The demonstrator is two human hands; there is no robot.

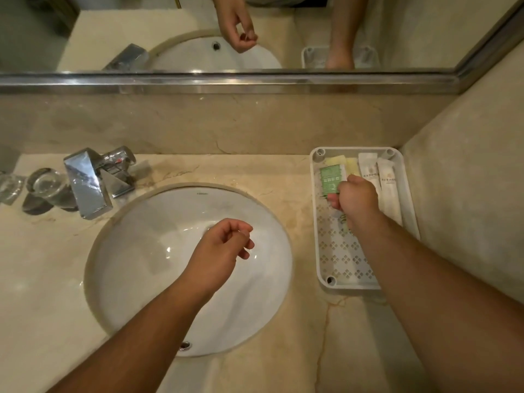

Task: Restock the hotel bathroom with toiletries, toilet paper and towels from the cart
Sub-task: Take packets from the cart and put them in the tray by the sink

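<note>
The left hand (224, 245) hangs over the sink (147, 265), fingers loosely curled and holding nothing. To its right, the right hand (357, 199) reaches into the tray (340, 262) on the counter (42, 265), fingers curled down and apparently pinching the lower edge of the green packet (330, 180), which lies flat at the tray's far end. It sits just beside the yellow packets (336, 160) and the white packets (368, 171) (the knuckles hide the exact contact). The pinch on a thin edge looks slight, so the packet could slip and land askew. Any sideways nudge from the wrist would likely push the white packets out of line, since they lie touching the hand. A hurried pull toward the sink risks dropping it in the basin.
</note>
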